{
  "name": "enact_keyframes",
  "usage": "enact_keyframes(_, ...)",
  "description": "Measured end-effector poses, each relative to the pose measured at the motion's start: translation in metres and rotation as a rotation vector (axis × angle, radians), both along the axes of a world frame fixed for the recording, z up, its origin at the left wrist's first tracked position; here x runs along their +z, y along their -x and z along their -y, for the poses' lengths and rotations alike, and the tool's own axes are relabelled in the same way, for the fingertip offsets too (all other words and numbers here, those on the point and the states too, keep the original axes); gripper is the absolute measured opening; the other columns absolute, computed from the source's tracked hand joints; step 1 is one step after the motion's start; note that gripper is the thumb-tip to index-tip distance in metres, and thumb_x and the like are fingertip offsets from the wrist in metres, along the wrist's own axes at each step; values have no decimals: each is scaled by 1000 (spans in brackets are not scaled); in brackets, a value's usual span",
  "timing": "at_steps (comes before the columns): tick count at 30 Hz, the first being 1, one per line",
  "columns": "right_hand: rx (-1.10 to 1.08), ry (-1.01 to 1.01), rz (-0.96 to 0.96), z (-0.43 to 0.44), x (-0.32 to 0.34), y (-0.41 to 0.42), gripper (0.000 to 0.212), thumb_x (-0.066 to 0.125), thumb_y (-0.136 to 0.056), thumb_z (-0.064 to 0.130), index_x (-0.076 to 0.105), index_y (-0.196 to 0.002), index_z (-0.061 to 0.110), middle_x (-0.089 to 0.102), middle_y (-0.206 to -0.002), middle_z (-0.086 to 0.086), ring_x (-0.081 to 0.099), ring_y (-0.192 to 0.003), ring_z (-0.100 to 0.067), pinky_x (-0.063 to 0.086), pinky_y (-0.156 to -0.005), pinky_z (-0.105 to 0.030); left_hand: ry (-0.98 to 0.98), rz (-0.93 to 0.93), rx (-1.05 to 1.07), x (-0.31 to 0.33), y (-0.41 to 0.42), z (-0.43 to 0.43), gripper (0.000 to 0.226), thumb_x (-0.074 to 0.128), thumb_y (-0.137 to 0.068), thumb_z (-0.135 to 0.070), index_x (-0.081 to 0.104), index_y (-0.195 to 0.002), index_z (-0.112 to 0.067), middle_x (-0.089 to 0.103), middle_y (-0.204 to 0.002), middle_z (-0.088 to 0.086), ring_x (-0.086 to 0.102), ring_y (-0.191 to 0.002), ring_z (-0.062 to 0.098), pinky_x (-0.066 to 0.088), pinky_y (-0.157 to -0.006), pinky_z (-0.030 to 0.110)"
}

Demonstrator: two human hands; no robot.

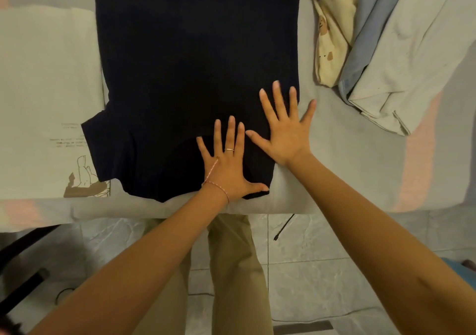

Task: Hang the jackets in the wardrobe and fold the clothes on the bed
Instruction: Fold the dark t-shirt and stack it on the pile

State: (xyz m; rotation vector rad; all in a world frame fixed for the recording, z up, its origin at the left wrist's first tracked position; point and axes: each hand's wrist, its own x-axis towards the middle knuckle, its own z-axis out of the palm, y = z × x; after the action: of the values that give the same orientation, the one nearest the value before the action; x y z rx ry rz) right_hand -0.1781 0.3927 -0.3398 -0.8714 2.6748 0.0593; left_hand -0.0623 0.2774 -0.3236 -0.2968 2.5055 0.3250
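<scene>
Left hand (230, 169): flat on the near edge of the shirt, fingers spread.
Right hand (286, 128): flat on the shirt's right edge, fingers spread wide.
Shirt (195, 59): dark, lying flat on the bed (347, 154).
Clothes (401, 59): a light pile, far right on the bed.

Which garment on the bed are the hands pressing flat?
The dark navy top in the middle, under both hands; the cream printed shirt on its left and the pale pile on its right lie untouched.
</scene>
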Motion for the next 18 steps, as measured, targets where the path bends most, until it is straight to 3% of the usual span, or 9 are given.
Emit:
enact_keyframes(2, -99, 66, -50, 7, 9, -6, 75, 26, -94, 61, 6, -152, 17, 2, -160, -12, -3, -147, -29, -13, -112, -52, -21, 9, -6, 4, -1, 0, 143, 46, -51, -91, -30, -141, -12, -39, -147, 11, -34, -135, 34, -15, -104, 64)
enact_keyframes(5, -80, 181, -104, 6, 21, -32, 64, 30, -99, 42, 12, -151, 8, 7, -159, -12, 1, -146, -22, -8, -118, -41, -123, 15, 19, 16, 0, 6, 139, 47, -54, -90, -27, -143, -12, -37, -147, 15, -31, -137, 31, -10, -110, 59)
enact_keyframes(9, -62, 157, 45, -6, 16, -95, 63, 25, -99, 42, 10, -151, 8, 4, -158, -9, 3, -146, -20, 7, -120, -39, -115, -102, 18, 39, -19, 43, 101, 43, -82, -68, -15, -147, -16, -21, -154, 11, -6, -144, 27, 6, -113, 49)
enact_keyframes(11, -88, 96, 89, -15, 11, -116, 64, 22, -99, 46, 11, -151, 10, 9, -158, -8, 10, -146, -21, 13, -118, -38, -58, -216, 151, 45, -34, 77, 80, 44, -91, -51, 3, -150, -16, -2, -157, 12, 6, -143, 28, 13, -111, 48)
enact_keyframes(13, -178, 48, 78, -13, 12, -122, 66, 21, -98, 49, 11, -151, 11, 11, -158, -9, 12, -146, -23, 8, -119, -37, -23, -295, 360, 48, -47, 117, 69, 50, -92, -38, 19, -148, -13, 13, -154, 14, 14, -141, 32, 17, -111, 50)
enact_keyframes(16, -323, 100, 29, 18, 22, -121, 68, 29, -95, 49, 16, -150, 11, 14, -158, -13, 9, -145, -27, -2, -118, -36, -58, -310, 640, 45, -63, 181, 63, 55, -92, -26, 26, -145, -7, 22, -150, 19, 22, -137, 34, 20, -111, 48)
enact_keyframes(18, -337, 210, 1, 45, 28, -117, 63, 37, -94, 43, 26, -146, 11, 23, -154, -17, 15, -142, -29, 1, -117, -36, -181, -277, 762, 40, -67, 210, 61, 58, -91, -21, 29, -142, -5, 32, -143, 19, 31, -131, 33, 26, -110, 42)
